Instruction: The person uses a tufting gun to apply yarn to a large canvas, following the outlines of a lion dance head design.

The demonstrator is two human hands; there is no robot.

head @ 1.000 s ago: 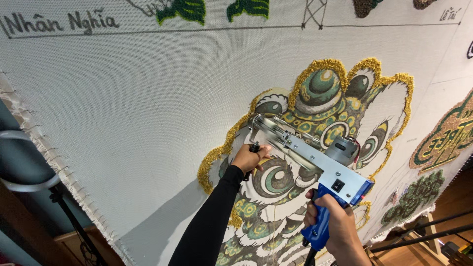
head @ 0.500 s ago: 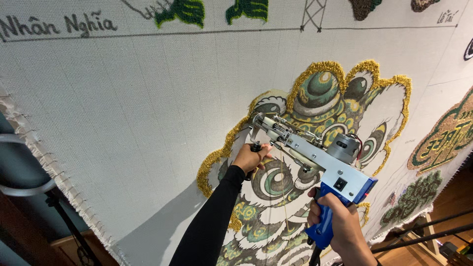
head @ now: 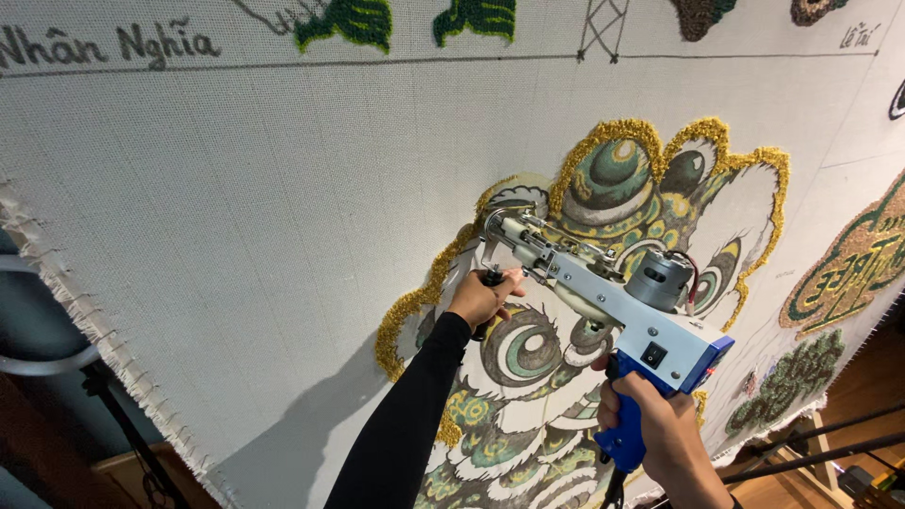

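Note:
A blue and silver tufting gun is pressed nose-first against a large stretched white cloth. My right hand grips its blue pistol handle at the lower right. My left hand, in a black sleeve, is closed on the black front grip near the needle. The needle tip touches the cloth at the left edge of a tufted lion-head design in green, white and gold yarn.
More tufted patches sit at the top edge and at the right. Handwritten marks and drawn lines cross the upper cloth. The frayed cloth edge runs down the left. A dark stand and wooden floor lie below.
The gun and both hands have barely shifted; the needle stays on the same spot of the gold outline while the view drifts slightly.

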